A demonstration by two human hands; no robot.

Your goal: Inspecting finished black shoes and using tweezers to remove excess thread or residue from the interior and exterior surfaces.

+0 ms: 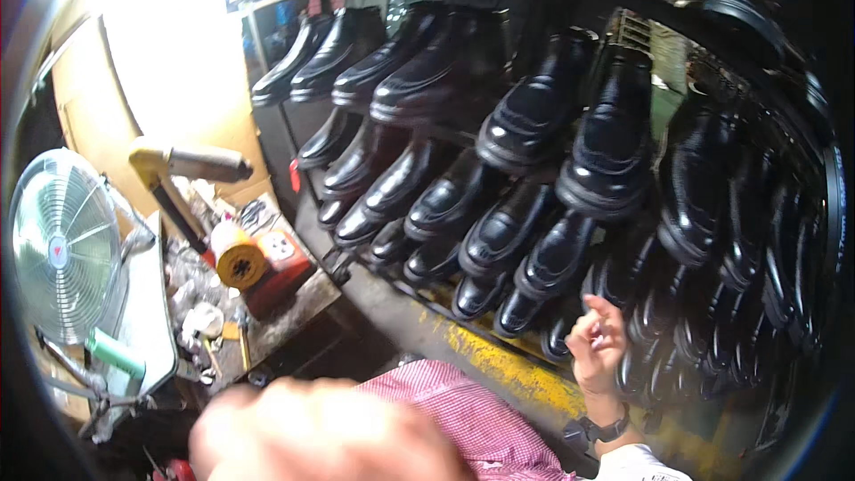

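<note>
Filling the middle and right of the head view, glossy black shoes (pixel 610 156) sit in several slanted rows, one above another, with most toes tipped down toward the wearer. The right hand (pixel 597 343) is raised in front of the lower rows; whether it touches a shoe, I cannot tell. Its grip is narrow, with the fingers loosely bent, and I cannot make out whether anything small is inside. A dark watch (pixel 601 428) circles that wrist, above a white sleeve (pixel 637 463). The left hand (pixel 321 432) looms very large and blurred at the lower edge, close to the lens; I cannot tell its grip. Red-and-white checked cloth (pixel 445 405) spreads between the two hands. Behind it, a yellow beam (pixel 485 352) with worn paint runs slantwise below the shoes. On the left, a cluttered surface (pixel 307 303) carries a red machine (pixel 276 272) with an orange-yellow roller (pixel 239 254), and clear plastic (pixel 187 281) lies crumpled nearby. Further left are a round fan (pixel 67 240) with a wire guard and a pale green cylinder (pixel 116 354). Tan cardboard (pixel 93 107) stands behind, beneath strong glare.
</note>
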